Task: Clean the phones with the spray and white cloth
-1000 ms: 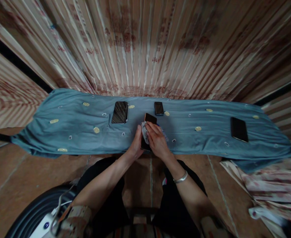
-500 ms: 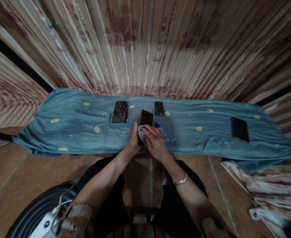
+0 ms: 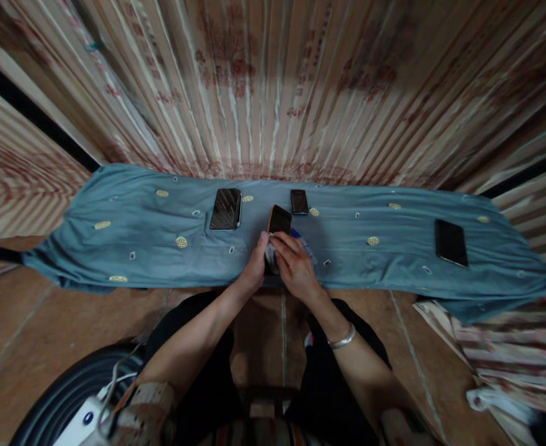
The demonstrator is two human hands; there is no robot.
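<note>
Your left hand [image 3: 255, 265] grips the side of the dark phone [image 3: 280, 220] at the center of the frame, while your right hand [image 3: 297, 263] presses the crumpled grey cloth [image 3: 271, 253] against the phone's face with the fingers bent. The blue-marked clear item [image 3: 304, 246] lies on the blue fabric [image 3: 152, 241] just beside your right hand, partly hidden by it. On the same fabric, the striped-reflection device [image 3: 225, 209] sits left of center, the small black device [image 3: 299, 202] above your right hand, and the black tablet-like device [image 3: 450, 242] toward the right of the frame.
</note>
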